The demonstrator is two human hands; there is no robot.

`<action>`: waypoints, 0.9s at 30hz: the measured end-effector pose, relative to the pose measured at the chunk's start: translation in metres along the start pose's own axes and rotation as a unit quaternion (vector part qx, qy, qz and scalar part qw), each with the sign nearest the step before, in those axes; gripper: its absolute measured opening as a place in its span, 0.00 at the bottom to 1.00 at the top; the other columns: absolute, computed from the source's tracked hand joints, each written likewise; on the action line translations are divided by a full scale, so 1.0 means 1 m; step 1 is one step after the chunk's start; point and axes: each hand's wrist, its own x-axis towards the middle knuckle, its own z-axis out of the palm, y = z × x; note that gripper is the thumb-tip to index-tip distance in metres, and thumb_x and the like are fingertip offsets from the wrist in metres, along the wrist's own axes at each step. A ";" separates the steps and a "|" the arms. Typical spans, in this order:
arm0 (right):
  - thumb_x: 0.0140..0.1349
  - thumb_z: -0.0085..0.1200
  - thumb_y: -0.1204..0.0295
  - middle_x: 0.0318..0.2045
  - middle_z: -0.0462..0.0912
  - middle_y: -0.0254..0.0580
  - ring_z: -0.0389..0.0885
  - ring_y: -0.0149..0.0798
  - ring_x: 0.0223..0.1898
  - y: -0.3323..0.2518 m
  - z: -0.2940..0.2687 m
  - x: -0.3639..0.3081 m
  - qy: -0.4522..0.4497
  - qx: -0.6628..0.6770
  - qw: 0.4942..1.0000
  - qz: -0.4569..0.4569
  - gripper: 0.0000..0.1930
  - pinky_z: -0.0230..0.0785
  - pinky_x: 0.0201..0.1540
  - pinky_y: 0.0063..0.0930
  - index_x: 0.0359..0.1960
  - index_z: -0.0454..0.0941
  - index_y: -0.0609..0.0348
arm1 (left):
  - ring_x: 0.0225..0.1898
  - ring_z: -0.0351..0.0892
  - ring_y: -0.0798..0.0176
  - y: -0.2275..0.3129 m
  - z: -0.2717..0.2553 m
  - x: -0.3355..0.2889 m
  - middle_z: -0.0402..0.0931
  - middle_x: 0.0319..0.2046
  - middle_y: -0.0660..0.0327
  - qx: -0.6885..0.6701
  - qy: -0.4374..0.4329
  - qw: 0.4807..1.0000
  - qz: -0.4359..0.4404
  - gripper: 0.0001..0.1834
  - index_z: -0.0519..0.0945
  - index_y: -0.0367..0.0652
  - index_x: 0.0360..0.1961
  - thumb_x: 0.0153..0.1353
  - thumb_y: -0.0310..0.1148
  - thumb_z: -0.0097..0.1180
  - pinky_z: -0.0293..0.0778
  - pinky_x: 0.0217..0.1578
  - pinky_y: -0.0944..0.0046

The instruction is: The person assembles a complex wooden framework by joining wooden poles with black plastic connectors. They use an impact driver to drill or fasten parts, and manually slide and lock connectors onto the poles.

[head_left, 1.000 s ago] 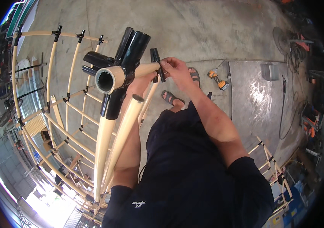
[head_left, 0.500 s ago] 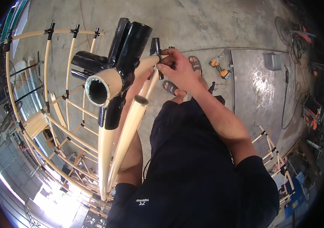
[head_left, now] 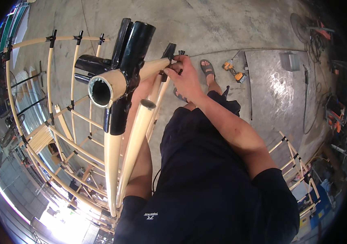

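Note:
A cream pipe (head_left: 153, 68) runs away from me between two black metal pipe joints. The large near joint (head_left: 129, 61) clamps the pipe's open end and an upright cream pipe (head_left: 113, 171). At the far end, my right hand (head_left: 186, 77) has its thumb and fingers closed around the smaller black joint (head_left: 169, 52). What lies between the fingertips is too small to make out. My left hand (head_left: 145, 86) is up behind the pipe, its fingers hidden by the pipe and joint. A loose-ended cream pipe (head_left: 139, 130) stands beside my left forearm.
Frames of cream pipes with black joints (head_left: 73, 142) fill the left side. A yellow-and-black cordless drill (head_left: 235, 72) lies on the concrete floor near my sandalled feet. To the right lies a metal plate (head_left: 279, 105) with a grey box (head_left: 289, 62); another pipe frame (head_left: 295, 162) stands lower right.
My right hand has shifted slightly left and down, its fingers curling more closely around the far joint. The view has moved a little; the near joint appears slightly further left.

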 end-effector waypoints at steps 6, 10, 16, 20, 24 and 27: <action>0.64 0.65 0.73 0.39 0.87 0.52 0.86 0.37 0.38 0.011 0.005 0.004 0.000 0.069 0.996 0.055 0.26 0.77 0.40 0.31 0.58 0.66 0.68 | 0.40 0.82 0.68 -0.007 0.011 -0.013 0.83 0.42 0.57 -0.115 0.016 0.992 -0.050 0.13 0.78 0.33 0.54 0.71 0.25 0.55 0.78 0.36 0.66; 0.65 0.64 0.73 0.38 0.87 0.51 0.86 0.38 0.39 0.010 0.005 0.006 -0.010 0.059 0.996 0.059 0.25 0.77 0.38 0.31 0.58 0.66 0.67 | 0.41 0.82 0.69 0.002 0.016 -0.019 0.83 0.47 0.56 -0.181 0.003 0.982 -0.053 0.17 0.76 0.34 0.58 0.69 0.20 0.54 0.78 0.38 0.68; 0.68 0.59 0.76 0.41 0.86 0.53 0.86 0.41 0.39 0.008 0.005 0.003 -0.017 0.114 0.991 0.061 0.21 0.82 0.42 0.34 0.58 0.65 0.67 | 0.36 0.80 0.74 0.011 0.034 -0.030 0.83 0.45 0.63 -0.188 0.058 0.980 0.008 0.20 0.78 0.32 0.57 0.63 0.17 0.60 0.75 0.35 0.73; 0.73 0.51 0.75 0.42 0.85 0.54 0.87 0.43 0.38 0.058 -0.011 0.004 -0.045 0.315 0.946 0.065 0.16 0.84 0.41 0.33 0.57 0.67 0.70 | 0.33 0.76 0.77 -0.003 0.037 -0.032 0.84 0.41 0.63 -0.153 0.087 0.984 0.001 0.17 0.81 0.33 0.54 0.63 0.19 0.62 0.72 0.34 0.75; 0.77 0.49 0.68 0.37 0.85 0.46 0.85 0.37 0.33 0.040 -0.026 -0.013 -0.004 0.323 0.929 0.181 0.13 0.80 0.36 0.28 0.52 0.75 0.67 | 0.31 0.73 0.77 -0.010 0.041 -0.033 0.85 0.37 0.62 -0.096 0.123 0.988 0.017 0.16 0.82 0.34 0.52 0.62 0.21 0.63 0.70 0.33 0.73; 0.77 0.51 0.64 0.30 0.83 0.39 0.82 0.29 0.28 0.050 -0.038 -0.011 -0.046 0.172 0.959 0.219 0.15 0.76 0.33 0.23 0.48 0.79 0.66 | 0.32 0.74 0.76 -0.003 0.044 -0.037 0.85 0.37 0.62 -0.067 0.136 0.988 0.014 0.17 0.81 0.34 0.53 0.62 0.20 0.63 0.72 0.34 0.72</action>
